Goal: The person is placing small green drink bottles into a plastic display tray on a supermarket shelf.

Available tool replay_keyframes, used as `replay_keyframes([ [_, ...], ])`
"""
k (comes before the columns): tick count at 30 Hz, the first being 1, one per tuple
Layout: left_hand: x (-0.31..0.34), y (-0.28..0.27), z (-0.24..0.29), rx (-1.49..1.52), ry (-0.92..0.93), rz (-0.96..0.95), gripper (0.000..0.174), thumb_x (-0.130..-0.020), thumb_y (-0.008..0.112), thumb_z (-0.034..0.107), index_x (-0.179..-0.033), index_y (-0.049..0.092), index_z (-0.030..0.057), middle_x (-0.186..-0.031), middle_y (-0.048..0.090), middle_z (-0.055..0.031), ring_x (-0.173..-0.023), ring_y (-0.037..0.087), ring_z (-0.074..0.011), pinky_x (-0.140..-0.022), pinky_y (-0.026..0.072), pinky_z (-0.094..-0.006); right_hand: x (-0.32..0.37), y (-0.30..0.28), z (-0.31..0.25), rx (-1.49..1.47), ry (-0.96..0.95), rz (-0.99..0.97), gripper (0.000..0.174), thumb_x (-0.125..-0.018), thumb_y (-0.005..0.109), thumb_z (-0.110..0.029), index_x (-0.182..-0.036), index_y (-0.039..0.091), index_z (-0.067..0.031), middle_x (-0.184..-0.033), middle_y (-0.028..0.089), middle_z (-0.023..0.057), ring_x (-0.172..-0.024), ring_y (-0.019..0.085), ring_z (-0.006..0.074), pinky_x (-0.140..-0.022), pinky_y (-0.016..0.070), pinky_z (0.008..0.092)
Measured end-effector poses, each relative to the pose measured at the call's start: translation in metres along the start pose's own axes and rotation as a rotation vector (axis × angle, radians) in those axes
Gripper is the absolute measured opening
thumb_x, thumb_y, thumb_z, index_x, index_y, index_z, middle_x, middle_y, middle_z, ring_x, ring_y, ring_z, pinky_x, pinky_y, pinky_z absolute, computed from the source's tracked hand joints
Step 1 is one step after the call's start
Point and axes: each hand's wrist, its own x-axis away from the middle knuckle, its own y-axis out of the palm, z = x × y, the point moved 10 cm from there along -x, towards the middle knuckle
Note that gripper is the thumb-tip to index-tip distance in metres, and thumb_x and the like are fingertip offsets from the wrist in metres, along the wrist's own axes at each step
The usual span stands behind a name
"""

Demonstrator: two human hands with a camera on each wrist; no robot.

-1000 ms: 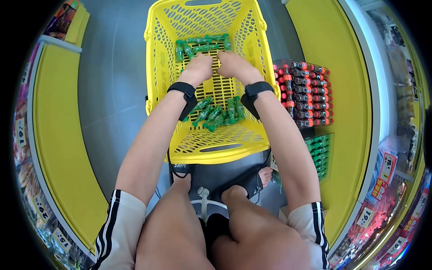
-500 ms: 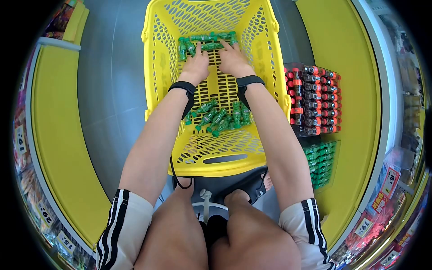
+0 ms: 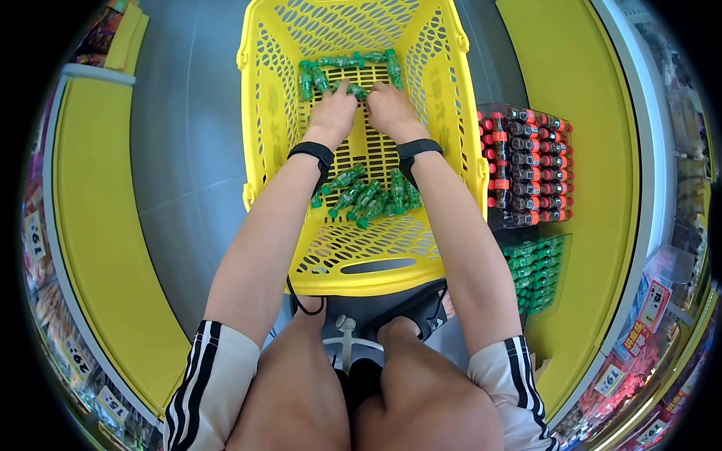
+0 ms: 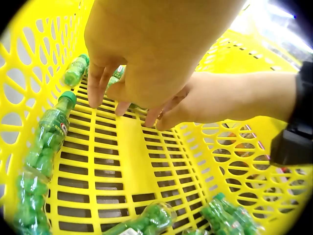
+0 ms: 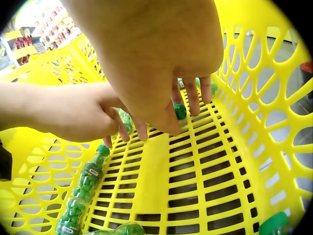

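Note:
In the head view, a small plastic bottle filled with green pieces (image 3: pixel 356 91) lies slanted between my two hands, close over the slatted floor of the yellow basket (image 3: pixel 376 276). My left hand (image 3: pixel 333 116) pinches its left end, the index finger reaching across it. My right hand (image 3: pixel 392 113) has curled fingers at the other end; a green cap (image 5: pixel 180 111) shows between thumb and fingers in the right wrist view. Beyond them, similar green bottles (image 3: pixel 335 62) line the far end and corners. Several more green bottles (image 3: pixel 367 197) lie loosely piled at the near end.
Right of the basket stands a pack of dark bottles with red caps (image 3: pixel 534 167). Nearer me sits a pack of green bottles (image 3: pixel 535 272). Yellow shelf bases (image 3: pixel 98 210) run along both sides, with priced goods above. My legs (image 3: pixel 421 383) are close behind the basket.
My hands reached over the middle bottle with fingers extended, then drew in around it. That bottle has shifted toward me and tilted. The basket sits slightly farther right in view than a second ago.

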Motion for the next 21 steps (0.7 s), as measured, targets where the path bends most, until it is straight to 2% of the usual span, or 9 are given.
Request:
replay_keyframes([
  [1, 0.0, -0.002, 0.001, -0.002, 0.001, 0.001, 0.03, -0.086, 0.071, -0.008, -0.115, 0.074, -0.004, -0.145, 0.06, -0.019, -0.116, 0.071, -0.0412, -0.097, 0.0641, -0.0507, 0.001, 0.004, 0.001, 0.006, 0.022, -0.067, 0.025, -0.093, 0.076, -0.015, -0.116, 0.084, -0.0069, -0.14, 0.071, 0.0103, -0.138, 0.063, 0.0334, -0.118, 0.0487, 0.0518],
  [5, -0.004, 0.007, 0.004, -0.065, -0.036, -0.158, 0.025, -0.091, 0.072, -0.003, -0.116, 0.078, -0.0005, -0.147, 0.059, -0.0189, -0.124, 0.069, -0.0412, -0.097, 0.0657, -0.049, 0.008, 0.003, -0.005, 0.124, 0.011, -0.122, 0.029, -0.094, 0.073, -0.013, -0.121, 0.081, -0.0074, -0.141, 0.069, 0.0123, -0.134, 0.064, 0.0354, -0.111, 0.0543, 0.0498],
  [7, -0.003, 0.011, 0.004, -0.087, -0.067, -0.226, 0.024, -0.095, 0.072, 0.001, -0.118, 0.08, 0.0012, -0.148, 0.059, -0.0166, -0.13, 0.067, -0.0411, -0.097, 0.0673, -0.0481, 0.02, 0.016, -0.006, 0.117, 0.009, -0.302, 0.042, -0.097, 0.068, -0.013, -0.138, 0.076, -0.0123, -0.165, 0.053, 0.0075, -0.147, 0.056, 0.0344, -0.119, 0.049, 0.0532],
  [10, 0.003, 0.011, 0.012, -0.107, -0.044, -0.275, 0.027, -0.095, 0.074, 0.002, -0.122, 0.079, 0.001, -0.144, 0.059, -0.0206, -0.131, 0.066, -0.0419, -0.099, 0.0669, -0.0483, 0.033, 0.015, -0.008, 0.108, 0.054, -0.326, 0.034, -0.1, 0.067, -0.017, -0.131, 0.082, -0.0168, -0.17, 0.051, 0.0003, -0.15, 0.052, 0.0327, -0.119, 0.0468, 0.0523],
  [12, 0.012, 0.01, 0.021, -0.154, -0.019, -0.312, 0.029, -0.096, 0.074, 0.004, -0.124, 0.078, -0.0001, -0.142, 0.059, -0.0227, -0.13, 0.067, -0.0418, -0.101, 0.0658, -0.0469, 0.039, 0.013, -0.01, 0.086, 0.058, -0.33, 0.033, -0.098, 0.068, -0.016, -0.128, 0.083, -0.015, -0.171, 0.049, 0.002, -0.151, 0.052, 0.0347, -0.117, 0.0475, 0.054],
  [14, 0.02, 0.005, 0.033, -0.139, -0.006, -0.355, 0.028, -0.097, 0.071, 0.001, -0.125, 0.076, -0.0004, -0.146, 0.057, -0.0229, -0.134, 0.064, -0.0427, -0.103, 0.065, -0.0496, 0.049, 0.004, -0.014, 0.077, 0.03, -0.273, 0.033, -0.095, 0.07, -0.015, -0.124, 0.084, -0.0113, -0.161, 0.061, 0.0076, -0.144, 0.06, 0.0361, -0.109, 0.053, 0.0544],
  [18, 0.032, -0.012, 0.054, -0.071, 0.011, -0.457, 0.028, -0.098, 0.067, -0.002, -0.124, 0.076, 0.0009, -0.149, 0.057, -0.0232, -0.138, 0.061, -0.042, -0.105, 0.0634, -0.0523, 0.063, 0.003, -0.008, 0.022, 0.054, -0.34, 0.03, -0.089, 0.074, -0.014, -0.116, 0.086, -0.0107, -0.145, 0.073, 0.0127, -0.128, 0.071, 0.0395, -0.098, 0.0585, 0.0578],
  [20, 0.038, -0.021, 0.058, -0.078, 0.05, -0.479, 0.029, -0.097, 0.066, -0.001, -0.124, 0.077, 0.0027, -0.144, 0.061, -0.0227, -0.135, 0.064, -0.0408, -0.104, 0.0628, -0.0517, 0.068, -0.008, -0.005, 0.002, 0.033, -0.24, 0.028, -0.083, 0.076, -0.014, -0.109, 0.087, -0.0125, -0.122, 0.081, 0.0143, -0.108, 0.079, 0.0392, -0.09, 0.0617, 0.0547],
  [21, 0.042, -0.019, 0.058, -0.077, 0.053, -0.539, 0.03, -0.096, 0.066, -0.002, -0.124, 0.077, 0.0032, -0.142, 0.063, -0.0228, -0.132, 0.066, -0.0405, -0.102, 0.0627, -0.0511, 0.074, -0.021, 0.002, -0.125, 0.194, -0.307, 0.031, -0.078, 0.079, -0.015, -0.108, 0.086, -0.01, -0.112, 0.083, 0.015, -0.101, 0.08, 0.0374, -0.088, 0.0626, 0.0486],
])
